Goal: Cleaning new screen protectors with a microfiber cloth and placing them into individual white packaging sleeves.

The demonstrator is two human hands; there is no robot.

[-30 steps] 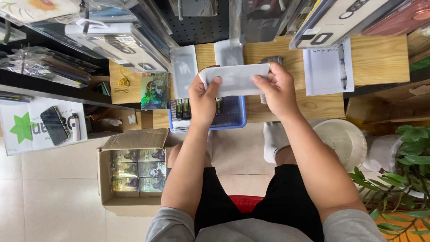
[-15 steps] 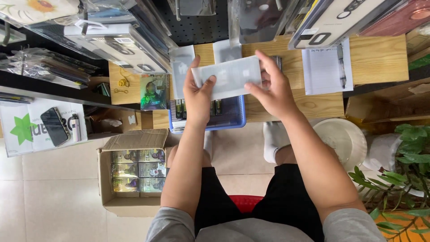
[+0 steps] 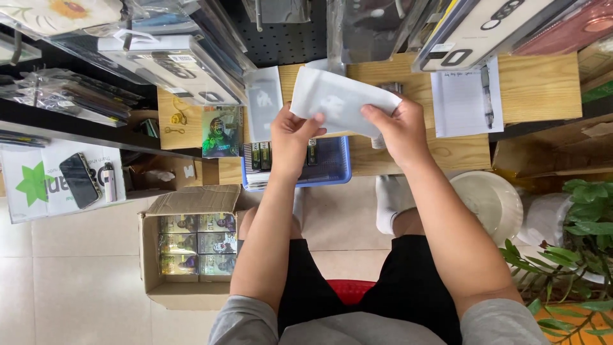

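A flat translucent white plastic pouch (image 3: 341, 99) is held up in both hands over the wooden desk (image 3: 536, 89), tilted with its right end lower. My left hand (image 3: 290, 137) pinches its lower left corner. My right hand (image 3: 396, 128) grips its right end. Below the hands, a blue plastic basket (image 3: 332, 169) with small dark packs sits at the desk's front edge. Another white pouch (image 3: 263, 102) lies flat on the desk to the left.
An open cardboard box (image 3: 185, 249) of several small packaged boxes stands on the tiled floor at left. A notepad with a pen (image 3: 466, 99) lies on the desk at right. Hanging phone-case packages (image 3: 172, 57) crowd the top. A white bucket (image 3: 488, 201) and a green plant (image 3: 575, 255) stand at right.
Both hands have tilted the pouch, its left end rising and its right end dropping, and shifted it slightly right. My left fingers have moved to its lower corner.
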